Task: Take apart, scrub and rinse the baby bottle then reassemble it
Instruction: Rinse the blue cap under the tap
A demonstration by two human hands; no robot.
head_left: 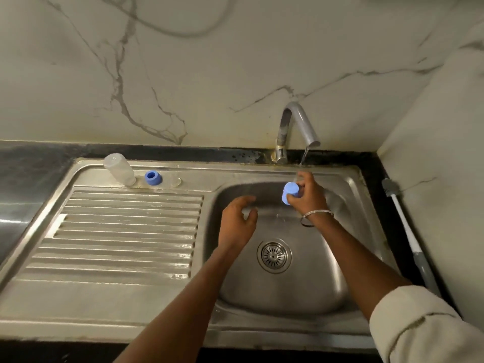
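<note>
My right hand (307, 195) holds a light blue bottle cap (290, 193) under a thin stream of water from the tap (297, 127), above the sink bowl (282, 289). My left hand (239, 222) hovers over the bowl to the left of the cap, fingers apart and holding nothing. The clear bottle body (119, 170) stands upside down at the back of the drainboard. A blue screw ring (153, 178) sits beside it on the right. A clear nipple (176, 181) rests just right of the ring, hard to make out.
The ribbed steel drainboard (125, 231) fills the left side. A drain strainer (274, 255) sits in the bowl's floor. A long bottle brush (404, 226) with a grey handle lies on the dark counter along the right wall. Marble wall stands behind.
</note>
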